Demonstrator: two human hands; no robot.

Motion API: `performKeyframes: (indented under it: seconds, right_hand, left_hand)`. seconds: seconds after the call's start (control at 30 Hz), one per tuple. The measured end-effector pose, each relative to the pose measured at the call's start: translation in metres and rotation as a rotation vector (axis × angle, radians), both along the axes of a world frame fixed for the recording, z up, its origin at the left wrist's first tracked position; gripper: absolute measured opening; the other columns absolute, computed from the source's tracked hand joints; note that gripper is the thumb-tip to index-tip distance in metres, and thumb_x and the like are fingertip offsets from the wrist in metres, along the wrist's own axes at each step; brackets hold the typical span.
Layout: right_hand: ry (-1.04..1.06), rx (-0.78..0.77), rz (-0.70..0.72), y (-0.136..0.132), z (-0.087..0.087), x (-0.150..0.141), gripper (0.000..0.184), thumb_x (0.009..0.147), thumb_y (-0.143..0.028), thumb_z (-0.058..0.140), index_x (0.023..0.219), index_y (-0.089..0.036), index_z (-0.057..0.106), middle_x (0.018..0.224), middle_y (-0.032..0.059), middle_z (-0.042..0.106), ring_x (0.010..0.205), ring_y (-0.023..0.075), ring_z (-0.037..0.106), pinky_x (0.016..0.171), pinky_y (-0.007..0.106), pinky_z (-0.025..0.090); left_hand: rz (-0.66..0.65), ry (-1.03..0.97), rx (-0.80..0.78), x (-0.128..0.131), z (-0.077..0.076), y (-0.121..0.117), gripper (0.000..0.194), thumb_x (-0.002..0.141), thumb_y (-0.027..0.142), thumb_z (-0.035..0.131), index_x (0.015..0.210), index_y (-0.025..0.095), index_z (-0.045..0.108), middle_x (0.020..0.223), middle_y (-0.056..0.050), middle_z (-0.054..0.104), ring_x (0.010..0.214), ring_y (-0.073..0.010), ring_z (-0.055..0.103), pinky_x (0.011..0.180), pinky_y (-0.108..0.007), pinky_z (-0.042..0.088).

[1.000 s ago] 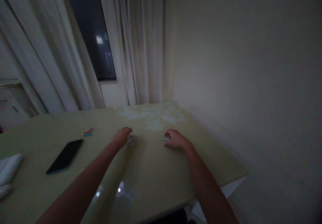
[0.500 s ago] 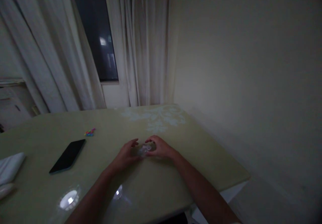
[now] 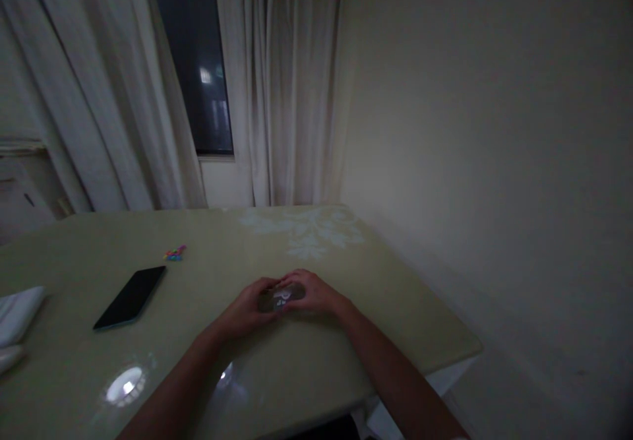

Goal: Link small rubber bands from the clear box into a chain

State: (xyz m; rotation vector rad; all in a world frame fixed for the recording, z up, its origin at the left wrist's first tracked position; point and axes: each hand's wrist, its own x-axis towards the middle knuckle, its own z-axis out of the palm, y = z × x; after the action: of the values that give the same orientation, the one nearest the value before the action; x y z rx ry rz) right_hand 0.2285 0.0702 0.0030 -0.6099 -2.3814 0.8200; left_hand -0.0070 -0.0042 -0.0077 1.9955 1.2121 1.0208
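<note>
Both my hands meet over the middle of the yellowish glossy table (image 3: 346,334). My left hand (image 3: 247,308) and my right hand (image 3: 314,293) are curled around a small pale object (image 3: 281,297) held between their fingertips just above the tabletop. The object is dim and too small to name; part of it looks clear or whitish. Both forearms reach in from the bottom edge.
A black phone (image 3: 130,297) lies flat to the left. Small colourful pieces (image 3: 174,252) sit beyond it. A white folded cloth (image 3: 17,307) lies at the far left edge. Curtains (image 3: 281,84) and a dark window (image 3: 190,57) stand behind; a plain wall is at right.
One second ago my hands were apart, each on a small pale thing. They have come together at the centre and now hold the pieces between them.
</note>
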Motion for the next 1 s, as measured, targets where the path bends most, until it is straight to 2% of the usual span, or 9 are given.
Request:
performKeyframes:
  seconds: [0.27,0.43,0.6,0.7,0.77,0.87,1.0]
  right_hand:
    - [0.010,0.018,-0.027,-0.002,-0.002,0.000,0.056,0.071,-0.039,0.097,0.121,-0.023,0.077,0.124,0.0107,0.074,0.120,0.0281,0.067,0.110,0.041,0.047]
    - [-0.011,-0.004,-0.008,0.003,-0.004,0.005,0.055,0.074,-0.041,0.095,0.124,-0.025,0.078,0.130,0.0105,0.074,0.122,0.0269,0.069,0.108,0.038,0.049]
    - [-0.059,0.004,-0.016,0.008,-0.007,0.007,0.056,0.076,-0.044,0.093,0.127,-0.026,0.078,0.137,0.0113,0.072,0.129,0.0306,0.065,0.112,0.042,0.047]
    - [-0.099,0.027,-0.055,0.005,-0.010,0.004,0.053,0.082,-0.045,0.088,0.130,-0.026,0.076,0.140,0.0118,0.070,0.131,0.0310,0.064,0.114,0.043,0.045]
    - [-0.122,0.051,-0.109,0.001,-0.012,0.003,0.053,0.087,-0.046,0.084,0.135,-0.027,0.073,0.144,0.0112,0.067,0.134,0.0299,0.061,0.116,0.044,0.043]
    - [-0.162,0.084,-0.249,0.004,-0.014,0.010,0.048,0.093,-0.046,0.077,0.137,-0.027,0.071,0.147,0.0102,0.065,0.137,0.0283,0.057,0.118,0.042,0.041]
    - [-0.230,0.092,-0.560,0.039,-0.005,0.040,0.036,0.103,-0.038,0.064,0.135,-0.022,0.071,0.146,0.0153,0.064,0.137,0.0308,0.056,0.119,0.049,0.040]
  left_hand:
    - [-0.002,0.031,-0.003,-0.002,0.002,0.004,0.050,0.082,0.048,0.082,0.125,0.023,0.072,0.125,-0.013,0.073,0.115,-0.0308,0.073,0.101,-0.041,0.058]
    - [0.011,0.105,0.023,-0.003,0.001,0.003,0.050,0.085,0.048,0.077,0.129,0.024,0.073,0.133,-0.015,0.069,0.119,-0.0316,0.071,0.103,-0.042,0.058]
    - [-0.003,0.230,0.062,-0.006,-0.003,0.007,0.049,0.090,0.050,0.074,0.134,0.031,0.072,0.145,-0.011,0.063,0.130,-0.0316,0.065,0.113,-0.044,0.051]
    - [0.038,0.303,0.101,-0.008,-0.009,0.009,0.052,0.092,0.051,0.072,0.141,0.033,0.068,0.154,-0.011,0.058,0.139,-0.0344,0.057,0.119,-0.051,0.044]
    - [0.076,0.340,0.132,-0.008,-0.014,0.011,0.054,0.095,0.050,0.069,0.145,0.032,0.064,0.156,-0.012,0.055,0.142,-0.0351,0.053,0.120,-0.054,0.042]
    - [0.122,0.384,0.174,-0.006,-0.022,0.012,0.055,0.098,0.044,0.063,0.151,0.028,0.058,0.163,-0.013,0.049,0.143,-0.0334,0.053,0.119,-0.052,0.044]
    - [0.156,0.448,0.213,-0.004,-0.027,0.012,0.054,0.101,0.038,0.057,0.152,0.023,0.055,0.167,-0.015,0.043,0.131,-0.0287,0.064,0.115,-0.048,0.049]
